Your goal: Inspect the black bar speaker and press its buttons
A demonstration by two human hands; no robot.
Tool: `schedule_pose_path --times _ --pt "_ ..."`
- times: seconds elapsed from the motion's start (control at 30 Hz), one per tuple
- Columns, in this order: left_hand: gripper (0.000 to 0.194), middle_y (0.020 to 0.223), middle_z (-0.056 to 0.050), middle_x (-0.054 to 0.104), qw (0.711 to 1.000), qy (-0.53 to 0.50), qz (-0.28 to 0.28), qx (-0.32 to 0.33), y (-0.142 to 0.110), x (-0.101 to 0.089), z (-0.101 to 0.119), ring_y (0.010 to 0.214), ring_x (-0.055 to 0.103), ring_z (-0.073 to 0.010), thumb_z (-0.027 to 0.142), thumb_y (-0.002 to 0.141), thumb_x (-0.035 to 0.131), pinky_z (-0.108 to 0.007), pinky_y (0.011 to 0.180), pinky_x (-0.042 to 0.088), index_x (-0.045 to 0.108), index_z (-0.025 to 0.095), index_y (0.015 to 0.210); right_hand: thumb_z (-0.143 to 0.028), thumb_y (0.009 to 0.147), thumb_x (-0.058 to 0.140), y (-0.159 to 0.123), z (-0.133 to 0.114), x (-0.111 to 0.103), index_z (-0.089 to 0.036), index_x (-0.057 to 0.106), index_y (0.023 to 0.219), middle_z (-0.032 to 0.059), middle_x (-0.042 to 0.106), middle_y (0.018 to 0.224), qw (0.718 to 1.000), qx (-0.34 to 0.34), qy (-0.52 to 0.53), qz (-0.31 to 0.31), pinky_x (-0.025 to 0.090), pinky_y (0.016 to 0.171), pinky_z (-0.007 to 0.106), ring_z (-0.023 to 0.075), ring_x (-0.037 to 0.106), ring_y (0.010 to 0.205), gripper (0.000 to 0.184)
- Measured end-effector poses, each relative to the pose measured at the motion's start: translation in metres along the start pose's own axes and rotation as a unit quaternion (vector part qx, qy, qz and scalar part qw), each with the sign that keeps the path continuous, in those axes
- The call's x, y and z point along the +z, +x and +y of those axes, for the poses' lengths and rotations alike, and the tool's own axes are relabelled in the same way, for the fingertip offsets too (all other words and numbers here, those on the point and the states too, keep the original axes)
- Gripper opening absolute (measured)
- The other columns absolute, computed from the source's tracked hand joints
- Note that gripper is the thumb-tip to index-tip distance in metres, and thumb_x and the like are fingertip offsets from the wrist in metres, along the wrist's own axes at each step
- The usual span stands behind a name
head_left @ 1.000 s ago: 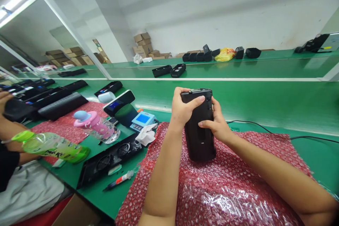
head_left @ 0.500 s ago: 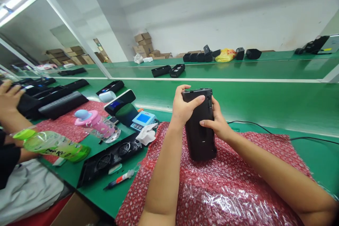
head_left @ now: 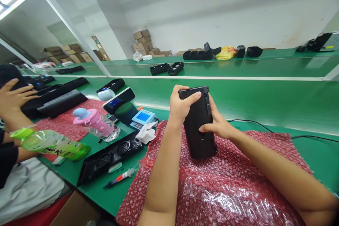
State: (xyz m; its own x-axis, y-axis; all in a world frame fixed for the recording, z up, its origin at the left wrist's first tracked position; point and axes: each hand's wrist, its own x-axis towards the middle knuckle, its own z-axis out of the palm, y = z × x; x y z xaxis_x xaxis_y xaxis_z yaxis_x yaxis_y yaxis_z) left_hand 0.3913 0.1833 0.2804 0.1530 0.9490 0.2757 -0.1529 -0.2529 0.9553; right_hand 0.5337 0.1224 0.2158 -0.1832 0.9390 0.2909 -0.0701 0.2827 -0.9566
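Note:
A black box-shaped housing (head_left: 197, 123), probably plastic, stands on end and tilts a little to the left on the red bubble wrap (head_left: 225, 187). My left hand (head_left: 181, 104) grips its upper left edge, thumb lying across the front face near the top. Around its right side my right hand (head_left: 218, 122) is closed, the thumb pressed on the middle of the front. The fingers behind the housing are hidden. A slotted strip runs down its upper right edge, and a small pale mark shows low on the front.
To the left lie a black panel with round openings (head_left: 113, 157), a syringe (head_left: 120, 177), a crumpled tissue (head_left: 146, 133), a small blue device with a screen (head_left: 143, 118), a pink-topped bottle (head_left: 97, 124) and a green bottle (head_left: 51, 143). A co-worker's hand (head_left: 14, 97) is at far left. A black cable (head_left: 254, 123) runs behind.
The housing's top has tipped slightly to the left, and both hands have moved with it, still gripping. At far left the co-worker's hand has shifted with a black part.

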Motion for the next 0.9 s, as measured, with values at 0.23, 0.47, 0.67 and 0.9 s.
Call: schedule_pose_path --times 0.23,0.47,0.67,0.9 --pt "0.059 0.078 0.003 0.056 1.0 -0.001 0.009 -0.003 -0.001 0.0 0.002 0.064 0.053 -0.0094 0.046 0.051 0.086 -0.023 0.06 0.048 0.051 0.02 0.09 -0.028 0.063 0.081 0.0 0.001 0.0 -0.037 -0.018 0.157 0.0098 0.016 0.164 1.0 0.004 0.012 -0.004 0.046 0.109 0.058 0.0335 0.047 0.134 0.137" --pt "0.06 0.078 0.003 0.056 1.0 0.0 0.013 -0.006 -0.001 0.0 0.003 0.065 0.053 -0.0102 0.046 0.05 0.086 -0.024 0.06 0.048 0.05 0.02 0.091 -0.031 0.064 0.084 0.002 0.003 -0.005 -0.033 -0.017 0.158 0.0104 0.014 0.165 1.0 -0.012 -0.005 -0.017 0.037 0.115 0.06 0.034 0.039 0.141 0.138" --pt "0.058 0.08 0.002 0.056 1.0 0.02 0.009 0.007 -0.004 0.003 0.004 0.068 0.054 -0.0107 0.047 0.053 0.085 -0.025 0.063 0.049 0.051 0.02 0.092 -0.039 0.07 0.077 0.005 0.01 0.005 -0.031 -0.006 0.16 0.009 0.031 0.16 0.997 -0.032 0.045 0.052 0.035 0.118 0.057 0.0315 0.044 0.138 0.123" --pt "0.054 0.086 -0.001 0.058 0.996 0.065 0.027 0.051 -0.004 0.004 0.0 0.075 0.055 -0.0128 0.048 0.055 0.086 -0.024 0.066 0.048 0.055 0.02 0.09 -0.04 0.067 0.075 0.004 0.01 0.012 -0.032 0.006 0.161 0.006 0.038 0.156 0.992 -0.028 0.054 0.106 0.036 0.118 0.054 0.0316 0.047 0.136 0.117"
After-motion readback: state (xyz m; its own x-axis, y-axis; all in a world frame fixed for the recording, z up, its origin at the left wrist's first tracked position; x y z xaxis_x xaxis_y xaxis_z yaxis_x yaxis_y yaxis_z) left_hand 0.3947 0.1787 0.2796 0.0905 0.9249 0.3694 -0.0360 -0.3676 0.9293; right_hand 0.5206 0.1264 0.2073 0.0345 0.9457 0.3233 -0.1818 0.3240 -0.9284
